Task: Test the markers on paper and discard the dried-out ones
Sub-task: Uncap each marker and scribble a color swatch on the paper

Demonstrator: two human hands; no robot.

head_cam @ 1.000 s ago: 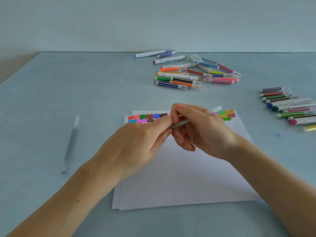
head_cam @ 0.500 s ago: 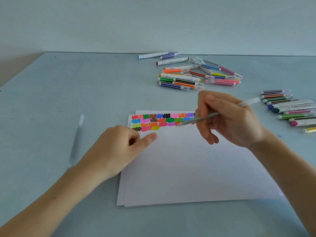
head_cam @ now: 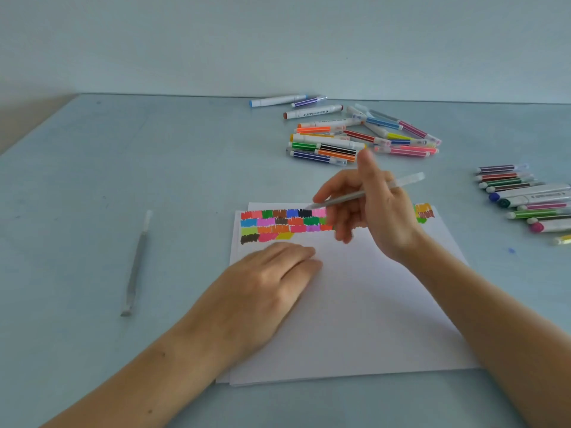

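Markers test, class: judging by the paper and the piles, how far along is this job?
Done: three rows of colour swatches fill the top of the paper. In hand: the right hand holds a grey marker, tip over the swatches; the left hand rests flat on the paper. Left: which pile remains untested cannot be told.

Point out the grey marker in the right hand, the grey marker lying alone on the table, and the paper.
held grey marker (head_cam: pixel 349 198), head view, mid-barrel
lone grey marker (head_cam: pixel 136 267), head view, barrel middle
paper (head_cam: pixel 355 319), head view, blank area
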